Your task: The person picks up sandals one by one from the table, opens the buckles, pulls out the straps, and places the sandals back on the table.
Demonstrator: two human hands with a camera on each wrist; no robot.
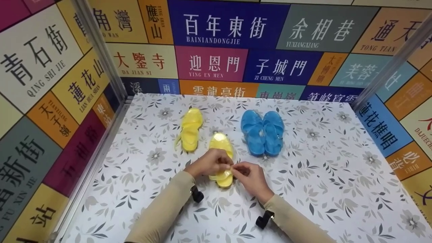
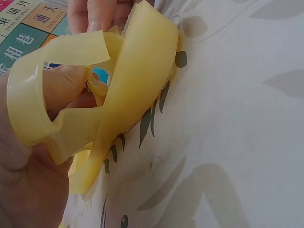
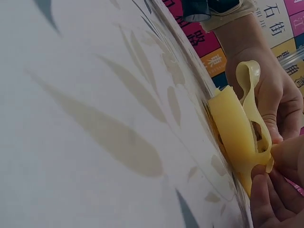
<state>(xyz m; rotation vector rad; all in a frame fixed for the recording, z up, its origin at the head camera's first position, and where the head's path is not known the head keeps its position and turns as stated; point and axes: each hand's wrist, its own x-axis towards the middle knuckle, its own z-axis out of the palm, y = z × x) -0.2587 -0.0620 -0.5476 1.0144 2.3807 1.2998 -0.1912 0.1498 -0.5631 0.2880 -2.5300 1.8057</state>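
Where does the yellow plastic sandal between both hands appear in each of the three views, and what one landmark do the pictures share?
Head: the glossy yellow plastic sandal is just below centre, partly covered by the left hand.
Left wrist: it is large, in the upper left, with a strap in front of that hand.
Right wrist: it is towards the right edge, around mid-height.
Shared landmark: the white surface printed with grey leaves.

The left hand (image 2: pixel 35 183) pinches a yellow sandal (image 2: pixel 137 71) with a looped strap (image 2: pixel 23 102) against a leaf-patterned white surface (image 2: pixel 228 109).
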